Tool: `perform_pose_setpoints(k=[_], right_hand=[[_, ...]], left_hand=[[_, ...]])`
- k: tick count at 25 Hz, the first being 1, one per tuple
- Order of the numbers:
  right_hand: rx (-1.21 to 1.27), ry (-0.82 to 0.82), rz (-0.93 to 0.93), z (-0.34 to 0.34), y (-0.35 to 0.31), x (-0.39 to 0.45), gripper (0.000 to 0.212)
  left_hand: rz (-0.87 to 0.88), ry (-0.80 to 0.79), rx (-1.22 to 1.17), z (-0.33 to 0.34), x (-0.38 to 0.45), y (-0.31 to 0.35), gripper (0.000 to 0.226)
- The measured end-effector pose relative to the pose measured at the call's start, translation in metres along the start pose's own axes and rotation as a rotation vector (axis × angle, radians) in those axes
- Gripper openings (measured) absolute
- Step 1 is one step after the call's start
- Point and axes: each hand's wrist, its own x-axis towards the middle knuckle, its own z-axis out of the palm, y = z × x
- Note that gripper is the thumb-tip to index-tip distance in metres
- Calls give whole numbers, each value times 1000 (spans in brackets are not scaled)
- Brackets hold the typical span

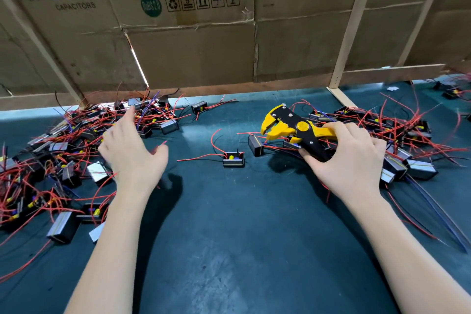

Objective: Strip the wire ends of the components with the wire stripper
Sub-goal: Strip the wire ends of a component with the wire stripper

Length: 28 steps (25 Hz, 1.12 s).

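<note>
Biggest risk I'd say: those thin red leads are so tangled that the left hand (pixel 132 150), fingers spread and holding nothing, drags several components from the left pile (pixel 63 160). The right hand (pixel 349 158) grips the yellow-black wire stripper (pixel 295 130), mouth gaping, right of centre on the worktop (pixel 242 237), above a small black component (pixel 256 145).

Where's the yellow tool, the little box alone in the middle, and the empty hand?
wire stripper (pixel 302 126): head view, yellow pivot disc.
lone component (pixel 233 160): head view, black case.
left hand (pixel 132 153): head view, back of hand.
</note>
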Motion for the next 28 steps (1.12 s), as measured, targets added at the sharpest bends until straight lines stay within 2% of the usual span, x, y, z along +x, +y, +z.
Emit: perform_pose_setpoints(k=[2,3,5,7,9,10,14,19,23,28], right_hand=[[-3,-2,4,0,-1,0,52],[-8,-5,10,0,-1,0,52],[-2,-4,12,0,-1,0,52],[6,7,2,1,0,1,52],[-5,8,-4,2,1,0,53],[-7,5,-6,2,1,0,53],[-62,0,-41,5,-3,-3,52],[-180,-68,-144,13,-13,-8,49],[-238,-84,-173,18,-23,-12,50],[-283,-71,-148,18,-27,-12,50]], left_hand=[[250,91,-210,1,-11,17,58],[384,72,-293,4,-19,27,48],[600,-70,-300,16,-35,45,35],[684,-260,-189,31,-48,56,33],[626,-417,-213,43,-57,60,31],[569,-438,-299,47,-59,61,28],[259,-386,-573,46,-60,64,19],[195,-387,-538,44,-59,67,8],[100,-392,-571,46,-58,66,10],[106,-414,-600,47,-58,66,14]])
